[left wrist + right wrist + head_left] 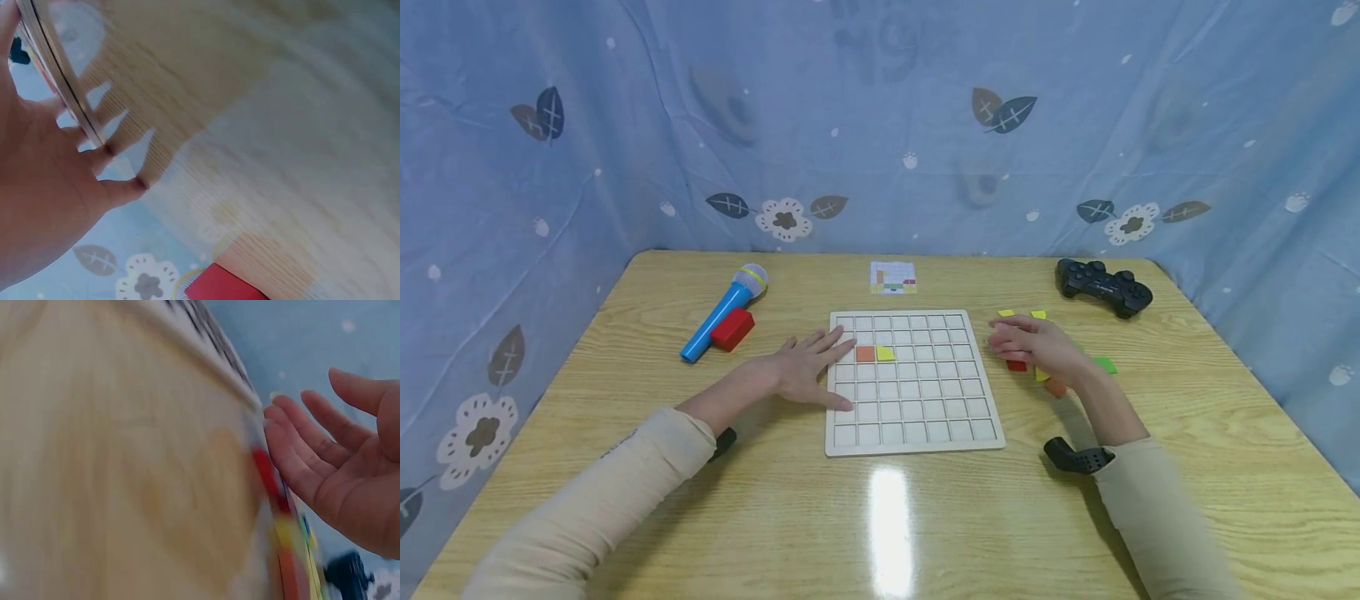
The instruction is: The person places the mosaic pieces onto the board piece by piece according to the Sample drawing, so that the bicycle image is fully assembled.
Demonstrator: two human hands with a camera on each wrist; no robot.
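A white gridded board (917,411) lies flat on the table, carrying an orange square tile (866,354) and a yellow tile with a slanted side (885,353). My left hand (805,367) rests along the board's left edge, fingers and thumb spread. To the right of the board, my right hand (1037,343) hovers over several loose tiles, among them a red tile (1017,366), a green tile (1105,365) and an orange tile (1056,387). Its palm partly hides the pile. In the right wrist view the fingers are loosely bent, thumb apart, with nothing between them.
A blue toy microphone (709,327) lies at the left with a red block (732,330) against it. Behind the board is a small printed card (892,277). A black game controller (1105,286) sits at the back right. Blue patterned cloth (880,125) surrounds the table.
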